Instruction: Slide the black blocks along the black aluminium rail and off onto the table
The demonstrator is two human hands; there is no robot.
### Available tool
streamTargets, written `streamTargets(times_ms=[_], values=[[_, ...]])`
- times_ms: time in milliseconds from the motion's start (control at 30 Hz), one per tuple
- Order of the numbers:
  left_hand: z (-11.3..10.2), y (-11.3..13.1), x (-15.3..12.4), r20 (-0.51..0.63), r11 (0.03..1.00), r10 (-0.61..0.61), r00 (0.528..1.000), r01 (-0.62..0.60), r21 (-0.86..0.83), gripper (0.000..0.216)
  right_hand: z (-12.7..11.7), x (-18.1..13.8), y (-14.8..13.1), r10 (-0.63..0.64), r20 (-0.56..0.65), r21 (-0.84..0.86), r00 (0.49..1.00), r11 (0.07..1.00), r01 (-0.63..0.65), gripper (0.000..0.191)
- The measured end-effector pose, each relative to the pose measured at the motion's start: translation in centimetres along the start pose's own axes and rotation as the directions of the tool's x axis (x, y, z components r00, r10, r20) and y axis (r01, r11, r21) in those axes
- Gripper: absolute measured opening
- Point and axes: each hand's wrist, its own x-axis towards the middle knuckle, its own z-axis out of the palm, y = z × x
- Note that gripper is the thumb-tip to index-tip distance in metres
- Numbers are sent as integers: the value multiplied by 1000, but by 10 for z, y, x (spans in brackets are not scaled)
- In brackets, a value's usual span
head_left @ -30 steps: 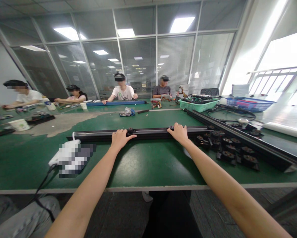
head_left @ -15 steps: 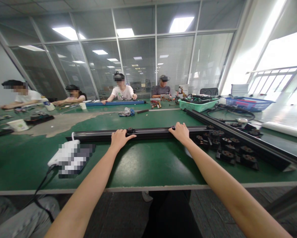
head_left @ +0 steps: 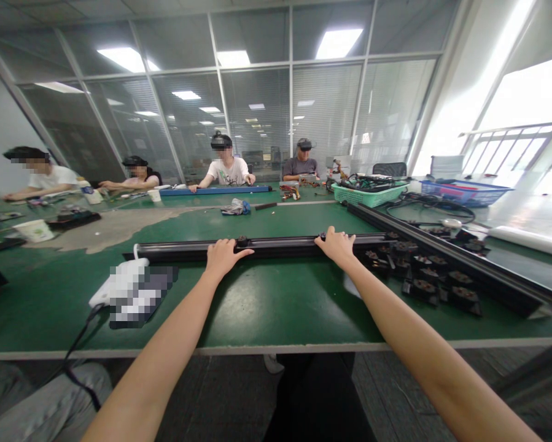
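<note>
A long black rail [head_left: 280, 245] lies across the green table [head_left: 266, 307] in front of me. My left hand [head_left: 223, 256] rests on the rail near its middle, fingers curled over its top beside a small black fitting [head_left: 242, 241]. Further right, my right hand [head_left: 336, 244] grips the same rail, fingers wrapped over its far edge next to another small fitting [head_left: 322, 236]. Both arms reach straight out from the table's near edge.
Several black parts [head_left: 423, 276] lie to the right of the rail, beside a second long black rail [head_left: 464, 264]. A white device with a cable [head_left: 119, 282] sits at the left. Green [head_left: 368, 196] and blue [head_left: 462, 193] baskets stand behind. Several people work at the far side.
My right hand has slid slightly right along the rail. The left hand has stayed in place.
</note>
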Motion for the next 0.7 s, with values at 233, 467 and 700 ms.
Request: streamTargets(times_ms=[233, 467, 700], values=[[0, -1, 1, -2, 1000, 0, 1000, 0, -1, 78, 1, 4, 3, -11, -23, -10, 1000, 1000, 11, 47], [0, 0, 1, 6, 1000, -7, 1000, 7, -1, 78, 2, 5, 9, -23, -60, -27, 998, 999, 21, 45], [-1, 0, 1, -5, 1000, 4, 1000, -4, 7, 78, -2, 12, 16, -22, -33, 11, 999, 1000, 22, 51]])
